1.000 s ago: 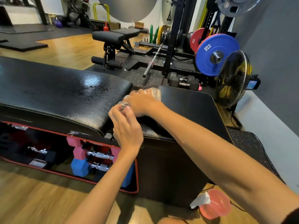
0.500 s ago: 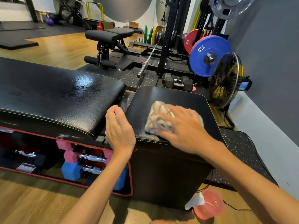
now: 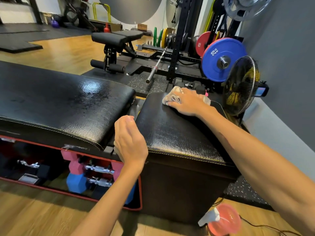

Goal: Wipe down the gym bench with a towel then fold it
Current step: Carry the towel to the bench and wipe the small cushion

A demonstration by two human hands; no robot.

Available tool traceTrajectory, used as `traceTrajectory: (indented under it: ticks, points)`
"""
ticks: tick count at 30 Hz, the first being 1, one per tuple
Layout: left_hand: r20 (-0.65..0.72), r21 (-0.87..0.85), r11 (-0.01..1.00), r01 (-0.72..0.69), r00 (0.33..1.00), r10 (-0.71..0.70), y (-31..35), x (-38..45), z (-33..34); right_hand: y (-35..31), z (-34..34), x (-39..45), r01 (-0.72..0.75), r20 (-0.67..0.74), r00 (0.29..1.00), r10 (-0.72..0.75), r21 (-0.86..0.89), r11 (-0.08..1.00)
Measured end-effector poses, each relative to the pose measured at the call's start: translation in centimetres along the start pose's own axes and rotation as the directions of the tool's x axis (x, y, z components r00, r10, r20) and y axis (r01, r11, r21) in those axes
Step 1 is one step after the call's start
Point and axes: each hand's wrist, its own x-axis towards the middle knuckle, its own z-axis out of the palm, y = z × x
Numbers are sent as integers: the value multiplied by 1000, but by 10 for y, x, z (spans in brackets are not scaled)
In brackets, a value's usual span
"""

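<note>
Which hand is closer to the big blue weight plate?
Right. The right hand presses the towel on the bench pad's far edge, just below the blue weight plate. The left hand hovers by the pad's near corner, much farther away.

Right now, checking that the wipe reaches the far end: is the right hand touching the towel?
Touching. The head view shows the right hand pressed on the towel, fingers spread over it on the seat pad.

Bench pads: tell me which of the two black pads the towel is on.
The smaller seat pad on the right: the right hand presses the towel at its far edge. The long pad on the left carries nothing.
</note>
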Motion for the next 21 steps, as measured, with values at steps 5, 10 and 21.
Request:
traceTrajectory:
  ticks: [5, 10, 21]
  points:
    - [15, 10, 999, 40, 999, -40, 6, -1, -2, -18, 1, -55, 164, -13, 986, -164, -13, 986]
    - [23, -38, 998, 49, 999, -48, 7, -2, -2, -43, -2, -124, 299, -32, 954, -299, 9, 954]
    - [-2, -50, 999, 19, 1000, -20, 5, -1, 0, -50, 3, -83, 251, -31, 967, -252, -36, 967]
